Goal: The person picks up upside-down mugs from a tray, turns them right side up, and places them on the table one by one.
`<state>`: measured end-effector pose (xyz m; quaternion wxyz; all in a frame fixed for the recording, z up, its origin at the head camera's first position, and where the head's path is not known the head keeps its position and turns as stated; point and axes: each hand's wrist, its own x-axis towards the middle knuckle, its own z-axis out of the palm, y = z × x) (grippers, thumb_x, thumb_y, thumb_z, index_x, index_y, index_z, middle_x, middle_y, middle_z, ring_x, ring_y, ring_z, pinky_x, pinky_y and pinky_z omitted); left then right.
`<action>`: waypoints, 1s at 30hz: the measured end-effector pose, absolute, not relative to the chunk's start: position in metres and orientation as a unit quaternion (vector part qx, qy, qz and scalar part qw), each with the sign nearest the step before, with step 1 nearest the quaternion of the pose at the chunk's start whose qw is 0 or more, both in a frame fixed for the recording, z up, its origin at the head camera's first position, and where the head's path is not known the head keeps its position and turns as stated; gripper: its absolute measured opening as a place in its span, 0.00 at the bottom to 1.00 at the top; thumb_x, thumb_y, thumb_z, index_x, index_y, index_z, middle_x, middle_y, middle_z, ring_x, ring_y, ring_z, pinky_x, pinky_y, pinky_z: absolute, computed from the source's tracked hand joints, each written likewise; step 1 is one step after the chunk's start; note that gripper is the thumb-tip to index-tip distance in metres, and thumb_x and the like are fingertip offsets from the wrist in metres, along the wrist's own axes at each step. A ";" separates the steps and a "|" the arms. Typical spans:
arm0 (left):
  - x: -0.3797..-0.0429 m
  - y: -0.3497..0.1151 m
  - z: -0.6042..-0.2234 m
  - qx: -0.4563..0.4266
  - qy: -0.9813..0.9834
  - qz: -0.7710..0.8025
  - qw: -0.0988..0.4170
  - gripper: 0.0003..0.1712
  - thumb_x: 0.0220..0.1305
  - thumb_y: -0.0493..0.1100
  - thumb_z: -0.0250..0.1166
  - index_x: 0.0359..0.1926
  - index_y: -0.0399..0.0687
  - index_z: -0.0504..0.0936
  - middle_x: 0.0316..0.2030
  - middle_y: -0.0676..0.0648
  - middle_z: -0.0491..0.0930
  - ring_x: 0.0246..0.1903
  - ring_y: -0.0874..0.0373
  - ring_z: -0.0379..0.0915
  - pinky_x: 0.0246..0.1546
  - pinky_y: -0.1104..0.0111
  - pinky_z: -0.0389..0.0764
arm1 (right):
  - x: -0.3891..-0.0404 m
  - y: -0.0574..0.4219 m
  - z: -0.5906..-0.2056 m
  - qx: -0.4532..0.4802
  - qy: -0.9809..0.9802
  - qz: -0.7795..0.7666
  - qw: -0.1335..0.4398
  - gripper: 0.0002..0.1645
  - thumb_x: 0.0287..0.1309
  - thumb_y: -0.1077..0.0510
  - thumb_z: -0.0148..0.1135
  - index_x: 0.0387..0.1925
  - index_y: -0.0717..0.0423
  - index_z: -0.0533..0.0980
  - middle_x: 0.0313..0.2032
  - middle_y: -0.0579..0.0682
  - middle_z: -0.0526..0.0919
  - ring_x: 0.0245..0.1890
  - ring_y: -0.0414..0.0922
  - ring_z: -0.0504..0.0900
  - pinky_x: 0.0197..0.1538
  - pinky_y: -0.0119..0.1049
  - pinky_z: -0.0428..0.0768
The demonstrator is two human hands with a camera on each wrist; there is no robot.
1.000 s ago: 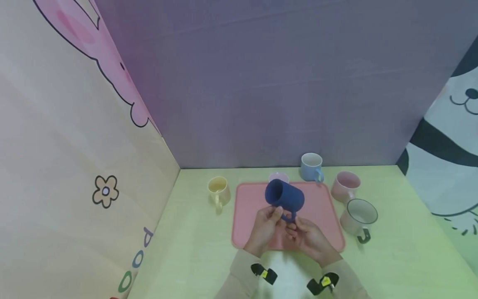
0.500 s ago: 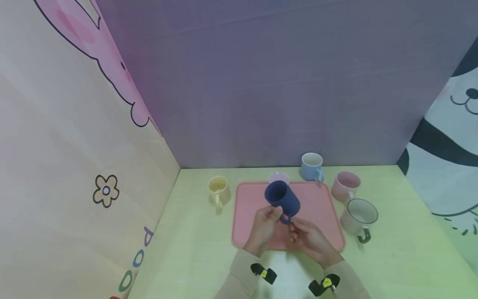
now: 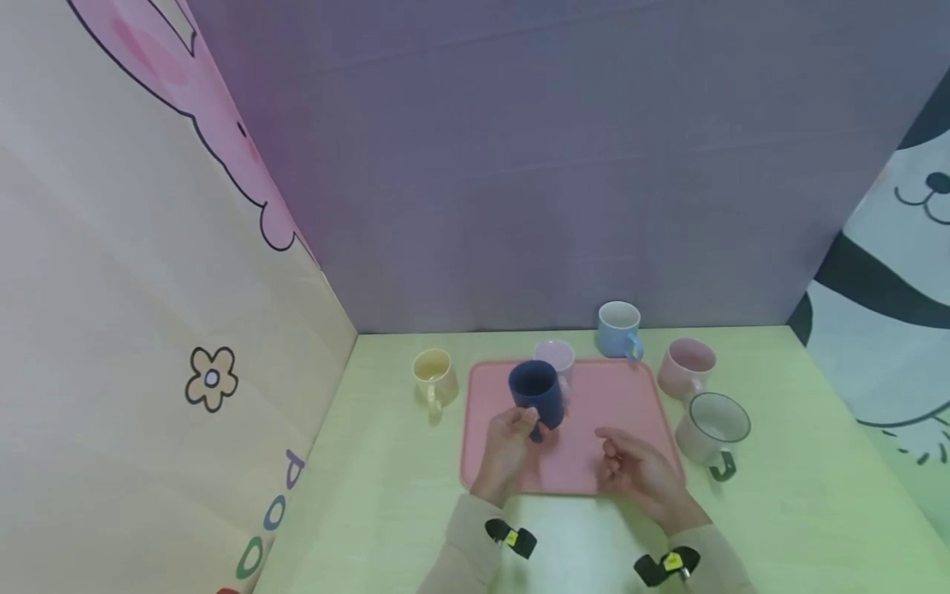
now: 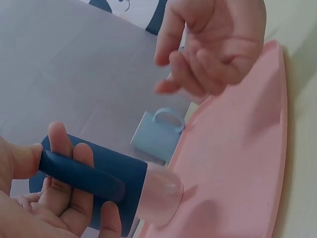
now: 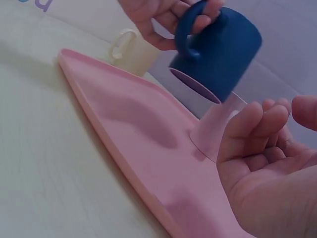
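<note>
By its handle, my left hand (image 3: 506,445) grips a dark blue mug (image 3: 538,394), held nearly upright above the pink tray (image 3: 609,388). In the left wrist view, the fingers pass through the handle and the thumb presses its top end. Behind the blue mug, a pale pink mug (image 3: 555,355) stands on the tray's far part, partly hidden. My right hand (image 3: 644,474) hovers over the tray's right front, apart from the mug, its fingers loosely curled around nothing. The right wrist view shows the blue mug's underside (image 5: 195,85) lifted off the tray.
A yellow mug (image 3: 435,379) stands left of the tray. Behind the tray's right part is a light blue mug (image 3: 618,332). To the right stand a pink mug (image 3: 687,369) and a white mug (image 3: 712,431) with a dark rim and handle. A grey-purple wall (image 3: 564,165) rises behind.
The blue mug has turned from tilted sideways to nearly upright and moved left with my left hand. My right hand has let go of it and drawn back to the right.
</note>
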<state>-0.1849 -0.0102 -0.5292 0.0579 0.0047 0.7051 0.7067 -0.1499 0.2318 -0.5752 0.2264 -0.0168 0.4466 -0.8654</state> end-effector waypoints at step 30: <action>-0.190 -0.094 -0.551 -0.067 0.762 0.643 -0.044 0.15 0.75 0.39 0.58 0.36 0.29 0.81 0.35 0.32 0.85 0.31 0.57 0.72 0.31 0.71 0.73 | -0.139 0.259 -0.574 -0.011 0.427 -0.887 0.174 0.26 0.83 0.53 0.33 0.49 0.43 0.81 0.33 0.38 0.78 0.35 0.38 0.72 0.48 0.36 0.69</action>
